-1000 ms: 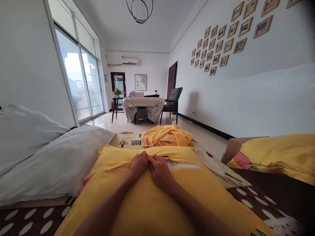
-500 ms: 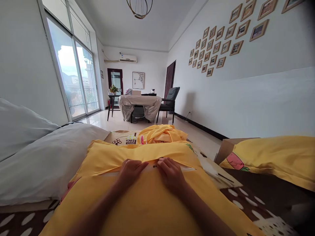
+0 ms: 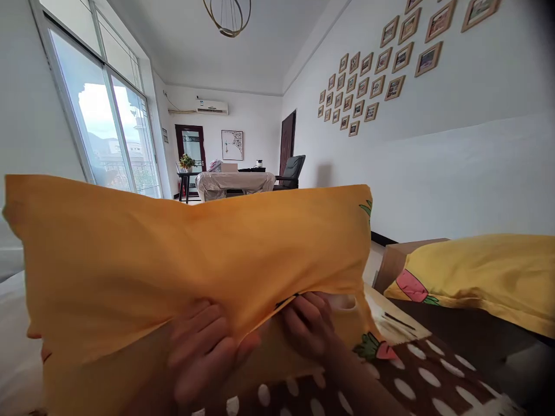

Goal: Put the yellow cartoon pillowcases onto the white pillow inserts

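Note:
A yellow pillowcase (image 3: 277, 237) with carrot prints is held up in front of me, its upper part raised and its opening edge facing me. My left hand (image 3: 203, 349) grips the cloth at the opening, fingers curled and slightly blurred. To its right, my right hand (image 3: 307, 323) is closed on the same opening edge. A strip of white shows inside the opening beside the right hand. Whatever fills the pillowcase is mostly hidden.
Another yellow pillow (image 3: 485, 277) lies on a brown box (image 3: 390, 266) at the right. Below is a brown bedspread (image 3: 416, 370) with white spots. White bedding (image 3: 13, 323) lies at the left. Farther off stand a covered table (image 3: 234, 182) and a black chair (image 3: 292, 172).
The yellow pillowcase has been lifted and tilted up from the bed, spreading to the left. Both hands have moved lower with it and still grip its edge. The camera view has shifted slightly.

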`<move>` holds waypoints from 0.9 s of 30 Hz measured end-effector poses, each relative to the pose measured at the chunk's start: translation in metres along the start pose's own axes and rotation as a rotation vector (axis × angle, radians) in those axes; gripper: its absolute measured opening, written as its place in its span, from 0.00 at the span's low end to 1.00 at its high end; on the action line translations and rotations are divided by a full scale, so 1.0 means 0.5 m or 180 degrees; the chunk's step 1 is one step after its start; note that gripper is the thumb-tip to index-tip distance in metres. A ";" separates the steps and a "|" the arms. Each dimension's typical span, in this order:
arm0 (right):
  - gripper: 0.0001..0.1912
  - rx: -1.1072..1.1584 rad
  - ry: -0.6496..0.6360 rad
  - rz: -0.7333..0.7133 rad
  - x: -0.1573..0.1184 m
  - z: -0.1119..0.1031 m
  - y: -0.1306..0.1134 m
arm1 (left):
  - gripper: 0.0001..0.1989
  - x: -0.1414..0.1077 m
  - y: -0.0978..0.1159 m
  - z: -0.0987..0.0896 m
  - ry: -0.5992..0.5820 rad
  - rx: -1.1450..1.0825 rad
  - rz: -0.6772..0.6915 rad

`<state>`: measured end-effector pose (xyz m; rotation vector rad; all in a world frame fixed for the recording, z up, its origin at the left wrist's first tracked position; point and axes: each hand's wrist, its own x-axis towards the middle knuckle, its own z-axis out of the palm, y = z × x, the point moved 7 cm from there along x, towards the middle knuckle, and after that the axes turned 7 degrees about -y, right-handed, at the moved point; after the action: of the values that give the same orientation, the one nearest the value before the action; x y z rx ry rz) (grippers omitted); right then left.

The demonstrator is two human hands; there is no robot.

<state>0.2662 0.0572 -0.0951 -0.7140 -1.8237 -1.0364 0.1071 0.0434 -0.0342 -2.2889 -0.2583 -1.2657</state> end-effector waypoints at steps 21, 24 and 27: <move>0.10 0.1064 -0.1144 0.1135 -0.066 0.047 0.144 | 0.25 -0.175 -0.130 0.154 -0.1751 -0.0651 -0.1727; 0.08 0.1688 -0.1358 0.1464 -0.074 0.030 0.181 | 0.23 -0.163 -0.120 0.152 -0.2030 -0.0521 -0.1804; 0.09 0.2111 -0.1708 0.1895 -0.081 0.017 0.199 | 0.19 -0.140 -0.107 0.152 -0.2331 -0.0328 -0.1806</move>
<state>0.3595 0.1109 -0.0979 -1.0720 -2.0256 0.1791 0.1032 0.1335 -0.1076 -2.7960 -1.1815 -0.5968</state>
